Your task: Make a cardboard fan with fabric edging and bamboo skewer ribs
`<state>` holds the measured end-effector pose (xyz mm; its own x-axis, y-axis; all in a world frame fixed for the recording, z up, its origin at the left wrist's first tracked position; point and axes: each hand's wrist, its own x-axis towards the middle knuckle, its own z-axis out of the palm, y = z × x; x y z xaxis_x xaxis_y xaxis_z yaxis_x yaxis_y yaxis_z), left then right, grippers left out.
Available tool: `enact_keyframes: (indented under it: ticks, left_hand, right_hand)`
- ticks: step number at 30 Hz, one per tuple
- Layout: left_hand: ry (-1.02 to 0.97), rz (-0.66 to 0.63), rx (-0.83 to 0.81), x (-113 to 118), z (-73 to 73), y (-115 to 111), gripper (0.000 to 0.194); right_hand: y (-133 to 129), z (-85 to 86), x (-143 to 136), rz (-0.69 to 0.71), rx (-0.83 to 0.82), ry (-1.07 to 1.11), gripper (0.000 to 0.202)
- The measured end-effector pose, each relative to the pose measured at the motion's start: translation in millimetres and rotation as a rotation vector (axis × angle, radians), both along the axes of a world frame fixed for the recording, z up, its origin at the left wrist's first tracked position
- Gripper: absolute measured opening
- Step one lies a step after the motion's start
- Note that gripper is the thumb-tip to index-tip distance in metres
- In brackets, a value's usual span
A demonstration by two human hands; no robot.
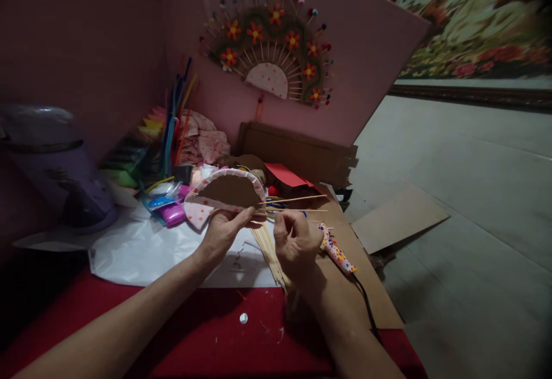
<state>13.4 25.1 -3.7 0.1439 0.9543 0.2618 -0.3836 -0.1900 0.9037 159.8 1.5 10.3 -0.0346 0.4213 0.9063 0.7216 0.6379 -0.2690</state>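
Observation:
My left hand [225,230] is closed on the lower edge of a half-round cardboard piece [228,190], its thumb on the front near the right corner. White cloth with red dots [199,212] wraps the rim, leaving brown cardboard bare in the middle. Two thin wooden sticks [302,199] point right from that corner. Just under the lower stick, my right hand [298,241] has its fingers curled in a pinch; what they hold, if anything, is hidden. A bundle of sticks [268,247] lies below, between my hands. Right of my right hand lies a flower-patterned glue gun [338,255].
A finished-looking fan with orange flowers [276,16] hangs on a pink board. At the left stand a purple container [64,177] and coloured pipe cleaners [172,120]. White plastic [125,252] covers part of the red table [194,333]. Cardboard [371,293] lies right; a black cord [365,298] crosses it.

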Motion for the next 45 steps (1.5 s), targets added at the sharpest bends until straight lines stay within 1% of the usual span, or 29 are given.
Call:
enact_keyframes:
  ticks: [2,4,6,9,16,24,33,39,45]
  left_hand:
    - [-0.009,-0.006,-0.013,0.2,-0.9,0.1,0.026]
    - [-0.017,-0.013,-0.025,0.5,-1.7,0.7,0.026]
    - [-0.019,-0.020,-0.034,0.8,-2.2,1.4,0.025]
    - [-0.018,-0.029,-0.048,1.4,-2.7,1.4,0.025]
    - [-0.023,-0.041,-0.113,1.6,-2.2,-0.7,0.031]
    - [-0.022,-0.016,-0.181,2.1,-1.3,0.1,0.035]
    - [0.098,0.063,-0.123,3.5,0.0,-1.4,0.037]
    - [0.072,0.079,-0.162,3.3,-0.9,-0.8,0.036]
    - [0.103,0.090,-0.160,3.6,0.6,-1.3,0.035]
  right_hand:
    - [0.9,-4.5,0.1,-0.052,0.086,-0.103,0.007]
    - [2.0,-5.0,0.8,-0.119,0.119,-0.165,0.014]
    - [3.0,-3.4,1.7,-0.178,0.107,-0.203,0.019]
    - [4.3,-1.4,3.2,-0.207,0.055,-0.237,0.022]
    - [7.6,-2.3,5.6,-0.236,-0.040,-0.272,0.013]
    - [8.0,-3.2,7.5,-0.236,-0.083,-0.283,0.013]
    - [9.2,-2.9,7.6,-0.240,-0.117,-0.298,0.012]
    - [11.5,-5.1,8.6,-0.227,-0.138,-0.319,0.012]
    - [13.8,-9.1,10.3,-0.189,-0.153,-0.327,0.020]
